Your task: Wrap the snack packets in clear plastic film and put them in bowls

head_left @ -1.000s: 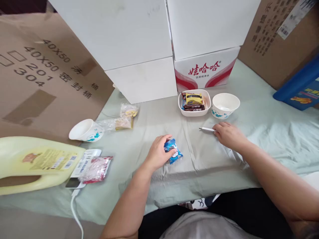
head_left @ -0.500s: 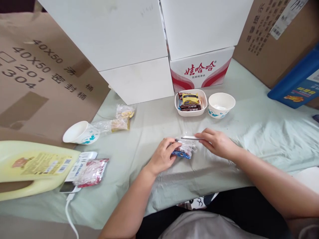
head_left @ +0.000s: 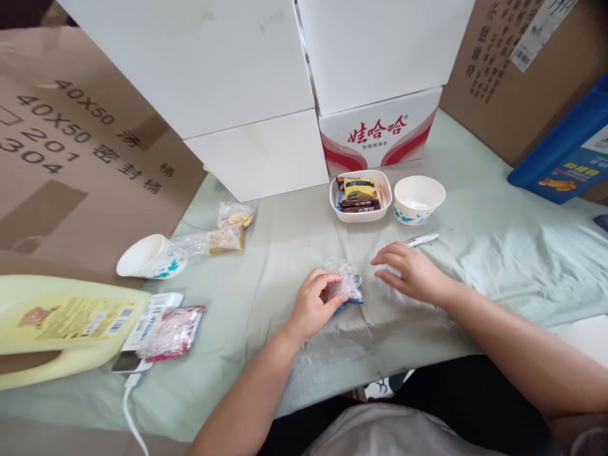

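Observation:
My left hand (head_left: 312,306) grips a small blue snack packet (head_left: 346,288) with a crinkled clear end, pressed on the pale green tablecloth (head_left: 498,253). To its right, my right hand (head_left: 412,273) rests on the cloth with fingers spread, holding nothing, a little apart from the packet. A thin white pen-like tool (head_left: 421,239) lies on the cloth just beyond my right hand. Behind it stand a white square dish (head_left: 384,209) filled with wrapped snack bars and a white paper bowl (head_left: 418,199).
A tipped paper bowl (head_left: 150,258), clear snack bags (head_left: 227,228), a red packet (head_left: 173,331), a yellow jug (head_left: 57,326) and a phone with a white cable (head_left: 128,405) lie at the left. White boxes (head_left: 256,95) and brown cartons (head_left: 71,145) wall the back; a blue box (head_left: 565,158) is far right.
My right hand carried the white tool to the packet, then set it down near the paper bowl and returned empty. My left hand turned the packet and kept hold of it.

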The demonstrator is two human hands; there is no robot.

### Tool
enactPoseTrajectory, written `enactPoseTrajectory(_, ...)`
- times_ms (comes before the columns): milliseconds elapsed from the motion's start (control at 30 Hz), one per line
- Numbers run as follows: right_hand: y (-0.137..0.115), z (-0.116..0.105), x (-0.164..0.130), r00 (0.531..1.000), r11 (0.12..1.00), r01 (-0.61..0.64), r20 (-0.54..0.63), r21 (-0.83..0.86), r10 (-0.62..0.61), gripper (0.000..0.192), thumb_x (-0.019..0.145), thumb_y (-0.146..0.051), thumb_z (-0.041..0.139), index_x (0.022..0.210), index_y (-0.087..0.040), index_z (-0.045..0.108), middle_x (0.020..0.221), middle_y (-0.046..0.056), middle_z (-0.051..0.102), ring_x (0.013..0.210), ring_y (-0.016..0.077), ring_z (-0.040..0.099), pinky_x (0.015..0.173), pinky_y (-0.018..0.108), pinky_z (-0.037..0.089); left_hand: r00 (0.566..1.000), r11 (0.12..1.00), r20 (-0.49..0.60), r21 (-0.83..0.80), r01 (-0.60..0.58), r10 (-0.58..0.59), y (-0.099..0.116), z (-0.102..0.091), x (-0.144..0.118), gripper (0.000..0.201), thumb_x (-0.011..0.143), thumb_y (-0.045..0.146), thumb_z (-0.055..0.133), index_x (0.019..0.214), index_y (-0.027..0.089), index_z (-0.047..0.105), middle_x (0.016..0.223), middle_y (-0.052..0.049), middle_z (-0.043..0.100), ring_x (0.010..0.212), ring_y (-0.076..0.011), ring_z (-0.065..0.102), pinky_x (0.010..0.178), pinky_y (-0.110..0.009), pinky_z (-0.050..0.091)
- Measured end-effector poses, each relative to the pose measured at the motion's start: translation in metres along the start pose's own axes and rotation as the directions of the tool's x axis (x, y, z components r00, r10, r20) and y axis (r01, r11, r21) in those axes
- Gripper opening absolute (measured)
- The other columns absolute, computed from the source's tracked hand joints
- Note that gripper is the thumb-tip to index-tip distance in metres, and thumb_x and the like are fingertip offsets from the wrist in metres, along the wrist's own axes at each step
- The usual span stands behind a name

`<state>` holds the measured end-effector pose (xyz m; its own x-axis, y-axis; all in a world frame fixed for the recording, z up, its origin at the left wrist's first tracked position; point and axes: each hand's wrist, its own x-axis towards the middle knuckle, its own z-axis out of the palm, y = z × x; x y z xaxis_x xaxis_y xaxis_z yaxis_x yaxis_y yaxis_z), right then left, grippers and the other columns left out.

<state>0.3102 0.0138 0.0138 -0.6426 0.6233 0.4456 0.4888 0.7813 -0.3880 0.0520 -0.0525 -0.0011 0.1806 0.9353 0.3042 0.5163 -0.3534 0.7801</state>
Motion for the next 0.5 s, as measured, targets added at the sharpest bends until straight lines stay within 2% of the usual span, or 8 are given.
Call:
enactPoseTrajectory(67,-0.024,0.016,0.002,0.997,0.992,0.072,-0.004,0.106,-0.072,0.033,0.092,-0.041,0.059,0.117,-0.018,0.060,0.110,0.013,0.064,0.103,0.0244,0.060,0.087,0.040,0.053,0.998,0.990,0.023,-0.123,0.067,-0.064,0.003,0.002,-0.001,0.014,0.076,0.025,0.073,0.078,0.019,0.061,0.080,0.000,0.053,0.069,-0.0123,0.051,0.062,-0.023,0.041)
enactPoseTrajectory(133,-0.037,0.027,0.001,0.996,0.986,0.092,-0.008,0.139,-0.092,0.039,0.089,-0.043,0.062,0.118,-0.018,0.058,0.116,0.015,0.060,0.107,0.0255,0.059,0.087,0.041,0.053,0.990,0.960,0.032,-0.242,0.139,-0.135,0.005,0.004,-0.001,0.020,0.075,0.026,0.073,0.069,0.018,0.055,0.076,0.001,0.051,0.069,-0.0120,0.049,0.063,-0.023,0.040)
enactPoseTrajectory(233,-0.036,0.029,0.001,0.999,0.993,0.042,0.014,0.115,-0.043,0.020,0.088,-0.030,0.060,0.105,-0.019,0.060,0.116,0.014,0.059,0.105,0.0251,0.059,0.086,0.041,0.053,0.961,0.854,-0.013,-0.463,0.239,-0.277,0.002,0.002,0.001,0.025,0.072,0.029,0.073,0.067,0.018,0.051,0.073,0.002,0.051,0.069,-0.0116,0.049,0.066,-0.024,0.040)
enactPoseTrajectory(333,-0.024,0.018,0.003,0.997,0.995,-0.056,0.054,0.086,0.051,0.008,0.084,-0.017,0.056,0.091,-0.020,0.059,0.102,0.011,0.063,0.096,0.0236,0.060,0.084,0.040,0.052,0.880,0.706,-0.135,-0.657,0.265,-0.456,-0.007,-0.005,0.006,0.028,0.064,0.025,0.073,0.065,0.018,0.046,0.078,0.002,0.055,0.070,-0.0105,0.052,0.066,-0.023,0.042)
enactPoseTrajectory(400,-0.019,0.008,0.005,0.994,0.993,-0.091,0.073,0.077,0.085,0.007,0.081,-0.015,0.056,0.085,-0.020,0.057,0.096,0.010,0.063,0.093,0.0240,0.060,0.083,0.041,0.051,0.806,0.664,-0.224,-0.702,0.257,-0.548,-0.016,-0.013,0.009,0.028,0.059,0.021,0.070,0.066,0.019,0.043,0.079,0.002,0.056,0.065,-0.0095,0.052,0.061,-0.022,0.041)
enactPoseTrajectory(433,-0.017,0.005,0.005,0.994,0.993,-0.091,0.072,0.076,0.085,0.006,0.080,-0.016,0.058,0.084,-0.020,0.056,0.096,0.010,0.063,0.093,0.0246,0.059,0.083,0.041,0.051,0.771,0.676,-0.281,-0.694,0.248,-0.572,-0.020,-0.017,0.010,0.027,0.058,0.019,0.068,0.068,0.019,0.043,0.077,0.003,0.056,0.063,-0.0091,0.052,0.060,-0.021,0.040)
enactPoseTrajectory(500,-0.018,0.002,0.005,0.998,0.995,-0.060,0.033,0.083,0.058,0.012,0.082,-0.026,0.064,0.089,-0.020,0.057,0.104,0.012,0.062,0.099,0.0268,0.058,0.085,0.044,0.051,0.711,0.770,-0.447,-0.602,0.211,-0.543,-0.024,-0.023,0.011,0.025,0.060,0.020,0.067,0.075,0.020,0.047,0.075,0.003,0.055,0.063,-0.0091,0.052,0.061,-0.021,0.042)
